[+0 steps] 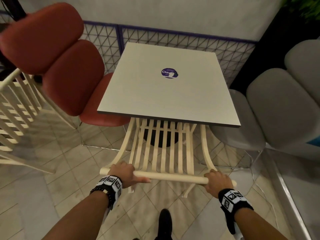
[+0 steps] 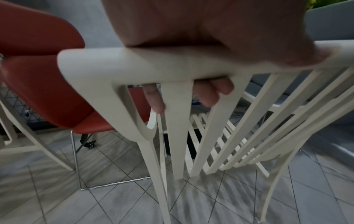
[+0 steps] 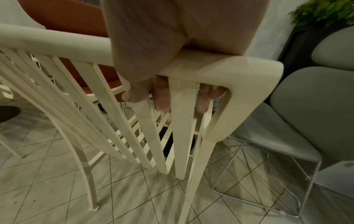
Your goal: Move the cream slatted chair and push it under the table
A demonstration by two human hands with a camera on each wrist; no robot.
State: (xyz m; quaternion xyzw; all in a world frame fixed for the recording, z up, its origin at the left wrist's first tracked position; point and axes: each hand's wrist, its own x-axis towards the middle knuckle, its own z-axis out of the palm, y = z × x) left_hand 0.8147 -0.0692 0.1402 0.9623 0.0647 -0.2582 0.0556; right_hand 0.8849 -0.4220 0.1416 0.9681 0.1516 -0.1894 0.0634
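Note:
The cream slatted chair (image 1: 162,153) stands in front of me with its seat tucked under the near edge of the square grey table (image 1: 164,94). My left hand (image 1: 123,172) grips the left end of the chair's round top rail (image 1: 173,177). My right hand (image 1: 217,181) grips the right end. In the left wrist view the fingers (image 2: 155,98) curl under the chair's rail (image 2: 153,65) between the slats. The right wrist view shows my fingertips (image 3: 162,97) wrapped under the chair's rail (image 3: 220,68) near its corner.
A red padded chair (image 1: 58,59) sits at the table's left side and a grey padded chair (image 1: 277,108) at its right. Another cream slatted chair (image 1: 19,108) stands far left. A wire-mesh fence (image 1: 173,40) backs the table. My black shoe (image 1: 165,220) is on the tiled floor.

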